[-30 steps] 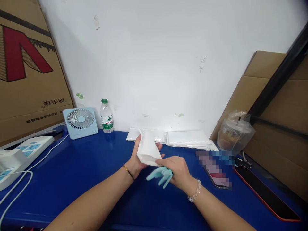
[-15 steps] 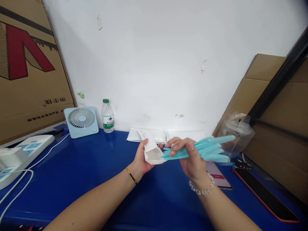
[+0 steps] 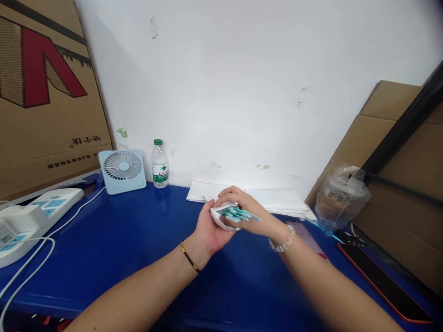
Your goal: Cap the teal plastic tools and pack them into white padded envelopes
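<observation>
Our left hand (image 3: 212,234) is cupping a white pouch (image 3: 217,216) from below, palm up, its thumb pressing the side, above the desk (image 3: 121,249). Our right hand (image 3: 249,208) is arching over the pouch's open mouth, fingers curling around a bundle of turquoise sticks (image 3: 238,214), whose far ends are sitting inside. At our right, a clear bag (image 3: 360,199) is enclosing 1 lidded cup (image 3: 341,184).

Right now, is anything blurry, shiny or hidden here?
Head view: glare marks the glossy blue table at front left; pixelation blocks a patch near the flat, black, red-edged device; the slim turquoise pieces look too soft to count.
</observation>
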The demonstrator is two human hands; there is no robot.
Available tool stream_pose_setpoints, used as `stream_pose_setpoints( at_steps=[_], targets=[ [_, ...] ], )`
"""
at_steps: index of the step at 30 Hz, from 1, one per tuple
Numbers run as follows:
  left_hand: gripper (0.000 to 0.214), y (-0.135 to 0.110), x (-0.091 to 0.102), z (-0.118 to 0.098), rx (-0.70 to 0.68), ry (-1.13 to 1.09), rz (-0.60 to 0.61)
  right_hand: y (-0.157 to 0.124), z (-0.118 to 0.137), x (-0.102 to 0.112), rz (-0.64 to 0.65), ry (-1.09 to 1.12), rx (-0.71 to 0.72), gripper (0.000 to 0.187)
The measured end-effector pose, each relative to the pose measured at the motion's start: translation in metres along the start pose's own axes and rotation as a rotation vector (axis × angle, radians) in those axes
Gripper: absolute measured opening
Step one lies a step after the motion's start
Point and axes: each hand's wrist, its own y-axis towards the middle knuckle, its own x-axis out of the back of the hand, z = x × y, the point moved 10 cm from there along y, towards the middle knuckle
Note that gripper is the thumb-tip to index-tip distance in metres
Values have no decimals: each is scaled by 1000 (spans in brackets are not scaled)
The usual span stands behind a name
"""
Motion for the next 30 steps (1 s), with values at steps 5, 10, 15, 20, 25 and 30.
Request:
stream_pose_setpoints(
  at_steps=[5, 10, 15, 20, 25, 30],
  targets=[
    [30, -1, -27, -9, -83, -12, 22, 24, -5, 14, 230, 28, -150, 36],
    [34, -5, -40, -9, -108, -58, 57, 22, 14, 45, 186, 1, -68, 40],
    [34, -7, -29, -6, -108, -69, 21, -1, 49, 47, 110, -167, 135, 21],
    [41, -13, -9, 3, -22, -37, 67, -25, 44, 30, 105, -217, 113, 7],
    [63, -21, 24, 24, 91, -15, -2, -38, 20, 16, 28, -121, 21, 6],
    [60, -18, 36, 28, 91, -18, -30, -47, 19, 8, -184, -419, 178, 11]
  ],
)
